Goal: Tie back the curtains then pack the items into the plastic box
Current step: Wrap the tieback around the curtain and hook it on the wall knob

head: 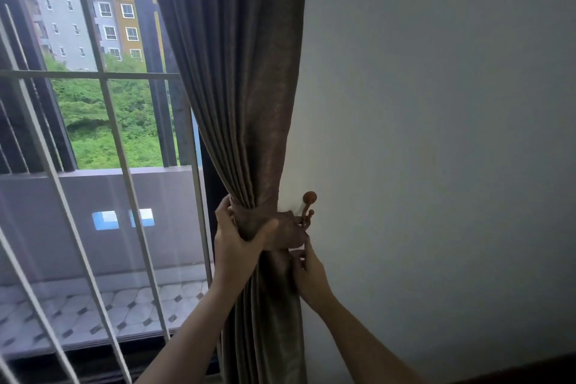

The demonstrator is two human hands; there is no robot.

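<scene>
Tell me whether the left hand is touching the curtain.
Touching. The head view shows the left hand gripping the gathered curtain, thumb across the fabric.

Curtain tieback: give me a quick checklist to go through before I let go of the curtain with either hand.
1. The curtain is gathered into one bundle: ok, the left hand grips it.
2. The tieback band is wrapped round the bundle: ok, it circles the fabric at the grip.
3. The band's end is caught on the hook: cannot tell. The band reaches the hook, but the join is hidden.
4. The right hand controls the band's end: cannot tell. Its fingers are just under the hook, and the grip is unclear.
5. The hook stands upright against the wall: ok.
</scene>
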